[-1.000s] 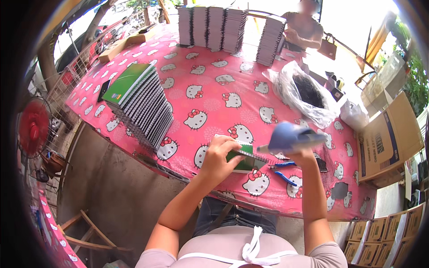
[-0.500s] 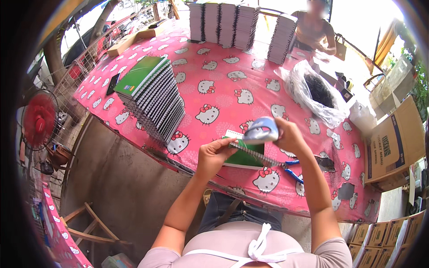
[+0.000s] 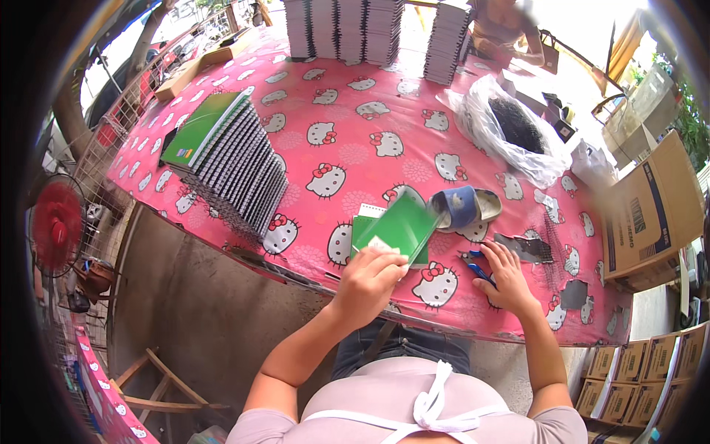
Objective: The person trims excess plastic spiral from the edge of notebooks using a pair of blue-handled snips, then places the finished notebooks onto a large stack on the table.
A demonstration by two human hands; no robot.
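Notebook (image 3: 405, 224), held tilted just beyond the pinched fingers of the left hand (image 3: 372, 285), seems best steadied by its near edge while the right hand (image 3: 507, 277), fingers loosely spread, meets blue-handled pliers (image 3: 481, 273) beside its thumb.

bench middle: by the near edge of the bench (image 3: 347, 148), the left hand (image 3: 372, 281) held an upper notebook (image 3: 407, 228) over a lower notebook (image 3: 361, 228), partly covering it.
slipper (image 3: 455, 207): sat just right of the upper notebook.
pliers (image 3: 484, 274): lay nearer the edge than the slipper, partly under the right hand (image 3: 508, 280).
notebook pile (image 3: 237, 163): stood well left of both hands.
far edge: a row of stacks (image 3: 347, 33) stood left of a lone stack (image 3: 444, 44); a co-worker (image 3: 506, 31) was behind, to its right.
plastic bag (image 3: 538, 166): lay beyond the slipper, coils (image 3: 518, 126) inside.
large carton (image 3: 643, 214): stood at the right end.
fan (image 3: 58, 222): stood beyond the left end.
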